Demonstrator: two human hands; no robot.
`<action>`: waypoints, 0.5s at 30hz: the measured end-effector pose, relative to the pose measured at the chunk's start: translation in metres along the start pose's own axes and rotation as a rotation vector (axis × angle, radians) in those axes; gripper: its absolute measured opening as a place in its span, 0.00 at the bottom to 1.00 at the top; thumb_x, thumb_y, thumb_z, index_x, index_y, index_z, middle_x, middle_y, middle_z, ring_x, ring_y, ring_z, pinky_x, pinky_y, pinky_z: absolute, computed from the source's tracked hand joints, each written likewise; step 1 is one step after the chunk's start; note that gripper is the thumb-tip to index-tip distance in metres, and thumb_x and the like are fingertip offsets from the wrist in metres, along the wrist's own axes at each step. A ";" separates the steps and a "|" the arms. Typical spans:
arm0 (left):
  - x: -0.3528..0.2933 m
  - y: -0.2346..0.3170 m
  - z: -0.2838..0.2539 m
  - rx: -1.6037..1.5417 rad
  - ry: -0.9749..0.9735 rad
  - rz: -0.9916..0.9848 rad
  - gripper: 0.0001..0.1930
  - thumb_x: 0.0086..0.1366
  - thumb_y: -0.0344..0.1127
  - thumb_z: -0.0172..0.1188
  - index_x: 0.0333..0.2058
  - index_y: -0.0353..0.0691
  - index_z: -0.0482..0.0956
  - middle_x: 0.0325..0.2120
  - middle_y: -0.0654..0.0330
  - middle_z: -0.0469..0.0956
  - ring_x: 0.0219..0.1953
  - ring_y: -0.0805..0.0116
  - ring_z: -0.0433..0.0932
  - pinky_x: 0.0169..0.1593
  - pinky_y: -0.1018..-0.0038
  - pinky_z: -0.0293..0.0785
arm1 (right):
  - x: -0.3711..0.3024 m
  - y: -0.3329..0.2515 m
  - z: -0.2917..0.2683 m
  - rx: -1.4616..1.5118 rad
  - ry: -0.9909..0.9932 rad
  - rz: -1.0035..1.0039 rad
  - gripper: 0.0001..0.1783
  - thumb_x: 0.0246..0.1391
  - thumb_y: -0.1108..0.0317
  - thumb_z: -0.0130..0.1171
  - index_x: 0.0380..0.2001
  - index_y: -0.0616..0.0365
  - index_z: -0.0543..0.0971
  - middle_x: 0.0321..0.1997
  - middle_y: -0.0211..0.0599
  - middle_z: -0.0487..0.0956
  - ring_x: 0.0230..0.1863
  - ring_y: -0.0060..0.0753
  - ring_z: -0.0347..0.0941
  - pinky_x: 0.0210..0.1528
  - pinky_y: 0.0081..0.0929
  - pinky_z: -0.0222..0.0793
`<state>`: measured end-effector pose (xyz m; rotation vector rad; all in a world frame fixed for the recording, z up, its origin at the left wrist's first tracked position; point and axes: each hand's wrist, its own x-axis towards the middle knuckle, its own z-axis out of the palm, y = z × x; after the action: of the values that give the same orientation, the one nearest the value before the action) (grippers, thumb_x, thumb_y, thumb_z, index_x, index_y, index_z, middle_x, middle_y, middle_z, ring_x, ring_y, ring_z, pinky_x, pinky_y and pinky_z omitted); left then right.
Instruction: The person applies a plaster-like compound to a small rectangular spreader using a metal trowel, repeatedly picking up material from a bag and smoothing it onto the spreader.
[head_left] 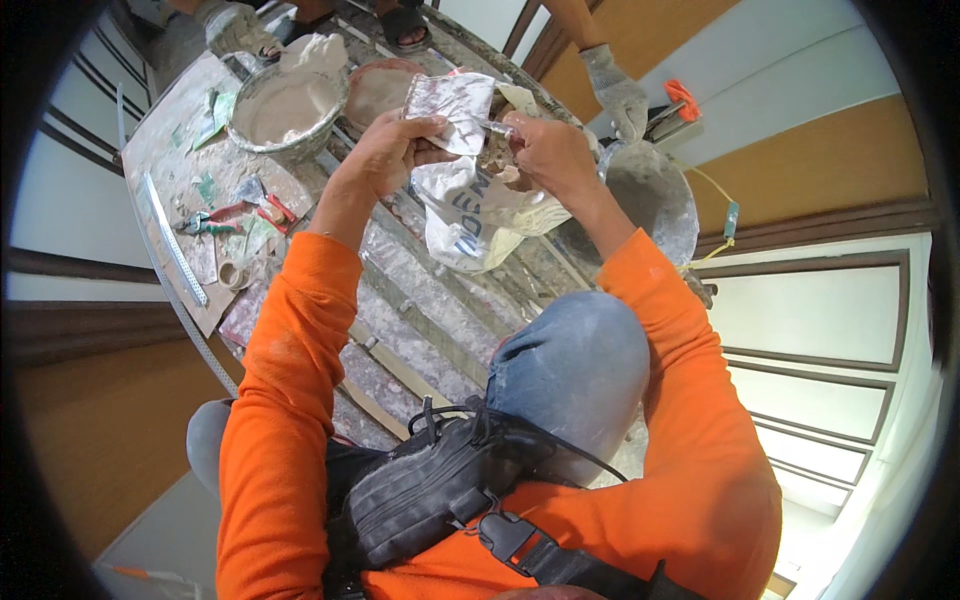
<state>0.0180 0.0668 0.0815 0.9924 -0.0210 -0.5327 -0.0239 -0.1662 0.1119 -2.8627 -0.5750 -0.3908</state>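
My left hand point(392, 150) is closed on the edge of a flat, white, roughly square sheet point(455, 108) with pinkish-grey plaster smears. Its thumb lies on top and the fingers curl beneath. Close by on the right, my right hand point(555, 152) grips a slim tool point(497, 127); its pale end points at the sheet, and the fist hides the rest. Under both hands is a crumpled white plastic sack point(465, 215) with dark lettering. Its mouth gapes, showing brownish-grey powder or lumps point(503, 160) inside.
A plaster-filled bucket point(290, 145) and reddish basin point(385, 75) stand ahead left, a grey bucket point(670, 205) at right. Another person's gloved hands point(618, 95) are at the far side. Snips point(275, 212), a tape roll point(232, 275) and perforated strip point(175, 240) lie left on the slatted, plaster-smeared platform point(420, 290).
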 end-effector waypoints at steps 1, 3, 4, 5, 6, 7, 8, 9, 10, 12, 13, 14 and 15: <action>0.000 0.001 -0.003 0.004 -0.005 0.002 0.06 0.66 0.27 0.57 0.39 0.31 0.77 0.34 0.57 0.78 0.36 0.66 0.81 0.46 0.65 0.85 | 0.002 0.001 0.001 0.002 0.003 0.017 0.06 0.51 0.68 0.56 0.34 0.48 0.77 0.26 0.42 0.80 0.30 0.49 0.79 0.30 0.46 0.72; 0.001 0.005 -0.008 0.011 -0.012 0.006 0.07 0.65 0.28 0.58 0.40 0.31 0.76 0.34 0.58 0.78 0.37 0.66 0.81 0.46 0.65 0.85 | -0.001 -0.007 0.005 0.002 0.003 -0.049 0.05 0.51 0.67 0.55 0.33 0.49 0.76 0.26 0.42 0.80 0.30 0.49 0.79 0.30 0.45 0.72; 0.001 0.006 -0.011 0.008 0.022 0.001 0.09 0.64 0.28 0.59 0.41 0.31 0.76 0.35 0.57 0.79 0.37 0.66 0.81 0.46 0.65 0.85 | -0.002 -0.011 0.006 0.003 0.001 -0.084 0.05 0.51 0.67 0.55 0.33 0.49 0.76 0.26 0.42 0.80 0.29 0.49 0.79 0.30 0.45 0.72; -0.001 0.007 -0.013 0.029 -0.003 0.004 0.09 0.64 0.28 0.59 0.42 0.31 0.76 0.36 0.57 0.79 0.37 0.66 0.81 0.46 0.65 0.85 | -0.002 -0.011 0.008 0.016 0.012 -0.058 0.04 0.51 0.68 0.56 0.32 0.50 0.76 0.25 0.42 0.79 0.29 0.50 0.78 0.30 0.45 0.72; -0.002 0.007 -0.014 0.047 -0.033 0.006 0.09 0.64 0.28 0.59 0.42 0.31 0.76 0.36 0.57 0.79 0.38 0.66 0.82 0.45 0.65 0.85 | -0.001 -0.008 0.008 0.025 0.022 -0.031 0.04 0.50 0.68 0.56 0.32 0.51 0.75 0.25 0.42 0.79 0.29 0.51 0.78 0.29 0.45 0.71; -0.002 0.007 -0.014 0.065 -0.062 0.009 0.10 0.64 0.29 0.59 0.42 0.30 0.75 0.37 0.57 0.79 0.38 0.66 0.82 0.45 0.65 0.85 | 0.000 -0.006 0.009 0.033 0.032 -0.004 0.04 0.50 0.68 0.56 0.31 0.51 0.75 0.25 0.43 0.78 0.29 0.52 0.77 0.29 0.45 0.70; -0.001 0.007 -0.012 0.067 -0.045 0.016 0.10 0.64 0.29 0.59 0.42 0.30 0.75 0.37 0.57 0.79 0.38 0.67 0.82 0.45 0.66 0.85 | 0.001 -0.003 0.009 0.017 0.026 -0.011 0.04 0.51 0.67 0.56 0.31 0.51 0.75 0.25 0.42 0.79 0.29 0.51 0.78 0.29 0.45 0.71; -0.001 0.006 -0.011 0.072 -0.025 0.022 0.10 0.65 0.29 0.59 0.42 0.30 0.75 0.37 0.57 0.79 0.38 0.67 0.82 0.45 0.66 0.85 | 0.002 -0.004 0.010 0.005 0.021 -0.019 0.04 0.52 0.66 0.55 0.32 0.51 0.75 0.25 0.42 0.79 0.29 0.50 0.78 0.30 0.45 0.72; -0.001 0.006 -0.011 0.077 -0.004 0.028 0.10 0.65 0.30 0.59 0.42 0.30 0.75 0.37 0.56 0.79 0.38 0.67 0.82 0.44 0.66 0.85 | 0.004 -0.005 0.011 -0.008 0.016 -0.027 0.05 0.53 0.65 0.54 0.32 0.51 0.75 0.26 0.42 0.80 0.30 0.49 0.79 0.30 0.45 0.72; -0.004 0.008 -0.014 0.122 -0.020 0.014 0.11 0.65 0.30 0.58 0.42 0.29 0.75 0.38 0.56 0.79 0.38 0.67 0.82 0.44 0.66 0.85 | 0.002 -0.011 0.013 -0.007 0.007 0.001 0.05 0.53 0.65 0.54 0.32 0.51 0.76 0.25 0.42 0.80 0.30 0.51 0.79 0.30 0.46 0.72; -0.005 0.009 -0.014 0.143 -0.028 0.007 0.11 0.65 0.31 0.58 0.42 0.29 0.75 0.38 0.56 0.79 0.38 0.67 0.82 0.44 0.66 0.85 | 0.002 -0.013 0.013 -0.007 0.001 0.015 0.05 0.53 0.65 0.54 0.32 0.51 0.76 0.25 0.43 0.79 0.30 0.51 0.79 0.30 0.46 0.72; -0.006 0.009 -0.014 0.144 -0.045 0.002 0.11 0.65 0.31 0.58 0.42 0.29 0.75 0.37 0.56 0.79 0.38 0.67 0.82 0.44 0.66 0.85 | 0.004 -0.007 0.014 -0.001 0.017 0.051 0.05 0.53 0.65 0.54 0.33 0.51 0.76 0.25 0.43 0.79 0.31 0.52 0.79 0.30 0.46 0.72; -0.008 0.008 -0.010 0.146 -0.065 -0.004 0.11 0.65 0.31 0.58 0.42 0.29 0.75 0.37 0.55 0.79 0.37 0.66 0.82 0.44 0.66 0.85 | 0.007 0.001 0.011 0.002 0.034 0.089 0.05 0.53 0.65 0.54 0.33 0.51 0.76 0.25 0.44 0.79 0.31 0.52 0.79 0.30 0.47 0.72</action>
<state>0.0174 0.0819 0.0839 1.1176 -0.1178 -0.5734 -0.0144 -0.1621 0.1035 -2.8610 -0.4392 -0.4232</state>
